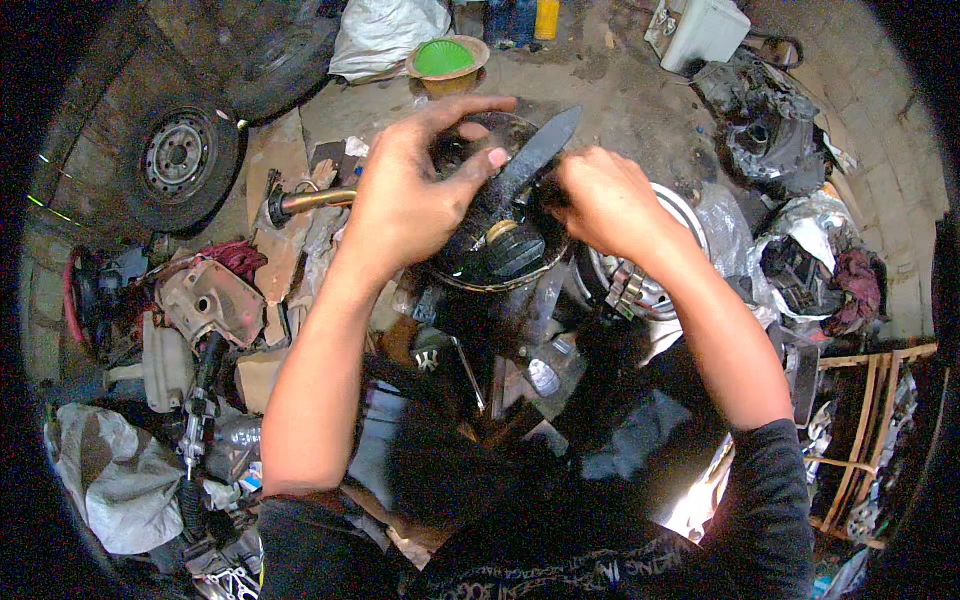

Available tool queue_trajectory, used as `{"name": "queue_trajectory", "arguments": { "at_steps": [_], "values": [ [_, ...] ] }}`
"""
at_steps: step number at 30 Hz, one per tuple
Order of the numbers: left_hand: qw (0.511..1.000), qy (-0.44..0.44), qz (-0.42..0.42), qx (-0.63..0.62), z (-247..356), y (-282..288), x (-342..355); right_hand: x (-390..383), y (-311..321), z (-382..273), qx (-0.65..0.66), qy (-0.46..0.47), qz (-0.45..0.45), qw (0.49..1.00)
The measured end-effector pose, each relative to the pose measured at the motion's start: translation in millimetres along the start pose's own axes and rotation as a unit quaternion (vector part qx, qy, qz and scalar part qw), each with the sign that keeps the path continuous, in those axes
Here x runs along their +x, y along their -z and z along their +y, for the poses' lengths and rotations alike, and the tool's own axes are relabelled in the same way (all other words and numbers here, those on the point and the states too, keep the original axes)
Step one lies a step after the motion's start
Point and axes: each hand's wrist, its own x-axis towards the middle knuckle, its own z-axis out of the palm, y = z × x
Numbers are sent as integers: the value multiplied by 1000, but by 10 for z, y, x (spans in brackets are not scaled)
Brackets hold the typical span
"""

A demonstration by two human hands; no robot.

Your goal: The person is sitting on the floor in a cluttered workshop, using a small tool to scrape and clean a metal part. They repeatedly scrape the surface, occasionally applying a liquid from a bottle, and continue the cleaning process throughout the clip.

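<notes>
- The left hand [415,190] is in the upper middle of the frame, thumb and forefinger spread wide; the thumb tip is at the near edge of the blade, but I cannot tell whether it presses on it.
- The right hand [610,200], just right of the middle, has its fingers curled in beside the blade; what they close on is hidden, so I cannot tell whether they hold anything.
- The flat, dark grey, pointed metal blade [540,150] lies tilted between the two hands, tip toward the upper right of the frame; its lower end blurs, and no handle can be made out.
- Below it, in the upper middle, is a round, dark metal pan with a worn rim [490,289]; inside rests a black, rounded part with a tan centre [518,248].
- As for progress, I judge the work to be under way: the blade is out and both hands are at it above the pan. The black part lies in the pan, apart from both hands. Nothing shows as plainly finished, and how much is left cannot be told.
- Around them are a black tyre on a grey steel wheel [178,160] at upper left, a brass-coloured metal tube [318,201] left of the left wrist, and a bright green bowl [443,58] at the top.
</notes>
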Motion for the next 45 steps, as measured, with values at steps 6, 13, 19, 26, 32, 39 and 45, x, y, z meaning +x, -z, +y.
{"name": "queue_trajectory", "arguments": {
  "at_steps": [6, 13, 19, 26, 32, 39, 45],
  "values": [
    [989, 60, -69, -113, 27, -19, 77, 5, -166, -43, -61, -15, -9, 998],
    [975, 143, -146, -85, -71, -42, 42, -321, 151, -82, 129, -82, 90, 984],
    [960, 46, -274, -34, -95, -198, -48, -934, 21, -67, 383, -265, 171, 868],
    [951, 67, -296, 56, -67, -344, -199, -999, -154, -317, 292, -215, 233, 902],
    [952, 20, -275, 135, -64, -399, -259, -965, -232, -343, 242, -158, 251, 924],
    [965, -122, -156, 172, -235, -594, -470, -956, -317, -380, 236, -144, 253, 927],
    [958, -171, -110, 201, -236, -657, -524, -967, -421, -417, 210, -111, 259, 936]
  ]
}}
